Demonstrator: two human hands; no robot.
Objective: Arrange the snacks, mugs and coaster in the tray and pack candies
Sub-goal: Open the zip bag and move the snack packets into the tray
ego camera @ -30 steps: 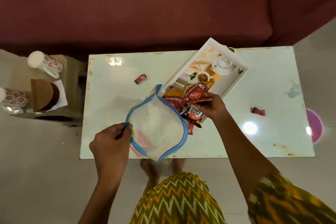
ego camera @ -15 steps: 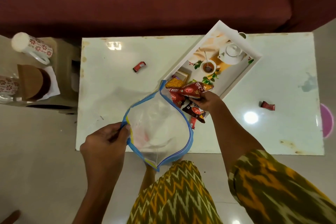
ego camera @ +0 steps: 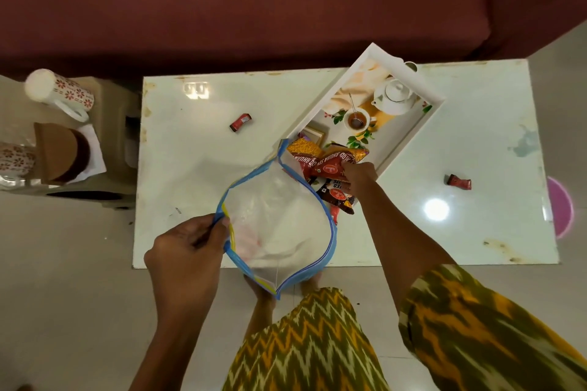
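A clear zip bag (ego camera: 279, 225) with a blue rim hangs open over the table's front edge; my left hand (ego camera: 187, 251) pinches its left rim. My right hand (ego camera: 357, 176) grips a red snack packet (ego camera: 327, 165) at the near end of the white tray (ego camera: 409, 143), over other snack packets (ego camera: 338, 197). The tray lies diagonally and has a printed teapot picture on its floor. Two red wrapped candies lie loose on the table, one at the left (ego camera: 240, 121), one at the right (ego camera: 459, 181). Something pinkish shows faintly inside the bag.
A low stool (ego camera: 114, 149) at the left holds two flowered mugs (ego camera: 58, 94) (ego camera: 16, 160) and a brown round coaster in a holder (ego camera: 58, 151). A maroon sofa (ego camera: 254, 3) runs behind the white table (ego camera: 476, 232). A pink round object (ego camera: 560, 211) lies on the floor at the right.
My right hand has shifted slightly on the red snack packet at the tray's near end. The left hand keeps the bag open. The head view moved a little.
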